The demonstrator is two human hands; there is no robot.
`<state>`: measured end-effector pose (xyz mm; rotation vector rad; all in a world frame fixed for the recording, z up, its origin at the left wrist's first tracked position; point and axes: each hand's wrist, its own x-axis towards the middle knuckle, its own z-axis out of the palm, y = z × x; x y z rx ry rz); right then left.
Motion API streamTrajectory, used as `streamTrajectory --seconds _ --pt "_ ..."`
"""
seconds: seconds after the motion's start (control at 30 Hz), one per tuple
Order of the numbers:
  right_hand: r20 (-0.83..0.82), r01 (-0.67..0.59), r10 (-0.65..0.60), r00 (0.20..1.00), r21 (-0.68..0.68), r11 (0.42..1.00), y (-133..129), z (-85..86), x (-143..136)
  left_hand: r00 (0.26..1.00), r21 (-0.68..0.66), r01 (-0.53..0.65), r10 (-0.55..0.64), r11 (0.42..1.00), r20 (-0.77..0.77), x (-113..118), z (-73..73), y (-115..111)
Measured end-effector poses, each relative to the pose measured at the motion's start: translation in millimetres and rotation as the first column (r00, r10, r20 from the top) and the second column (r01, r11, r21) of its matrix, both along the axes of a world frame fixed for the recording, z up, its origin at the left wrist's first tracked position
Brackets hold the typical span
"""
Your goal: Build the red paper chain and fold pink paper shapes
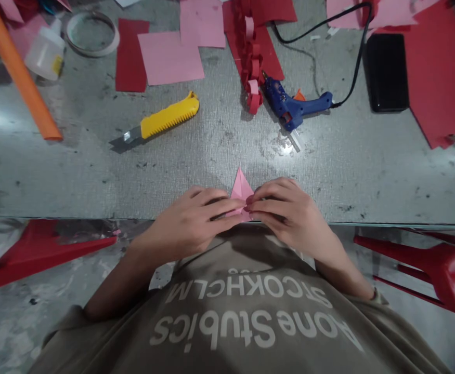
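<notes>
A small pink folded paper lies at the near edge of the table, its pointed tip away from me. My left hand comes in from the left, fingers closed on the paper's lower left side. From the right, my right hand pinches the opposite side, and its fingertips meet those of the left hand near the middle. The fingers cover much of the paper's lower part. Beyond the hands lie a yellow utility knife with its blade out and a blue glue gun.
A red and pink paper chain lies beside the glue gun. Farther back are pink paper sheets, a tape roll, a glue bottle, an orange roll and a black box-like object. Red chairs stand below the table edge.
</notes>
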<state>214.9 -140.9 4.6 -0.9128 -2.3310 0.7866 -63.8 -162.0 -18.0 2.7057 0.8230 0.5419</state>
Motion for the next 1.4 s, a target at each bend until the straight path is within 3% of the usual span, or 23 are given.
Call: streamTrajectory --seconds 0.27,0.8,1.23,1.4 --pt "0.000 0.088 -0.088 0.996 -0.007 0.996 0.1 -3.4 -8.1 0.999 0.029 0.009 -0.007 1.000 -0.044 0.4 0.0 -0.8" --pt "0.010 0.142 -0.142 0.990 -0.027 0.989 3.1 -0.7 -18.0 1.000 0.088 0.012 -0.011 0.996 -0.011 3.1 0.7 -0.1" --pt "0.068 0.129 -0.130 0.989 0.015 0.991 7.5 -2.3 -21.4 0.999 0.060 0.008 -0.005 0.998 -0.041 4.8 1.8 -0.2" --pt "0.002 0.055 -0.055 0.998 -0.015 0.998 -3.6 12.4 -4.4 0.999 0.037 0.007 -0.006 0.999 -0.037 4.6 0.8 0.0"
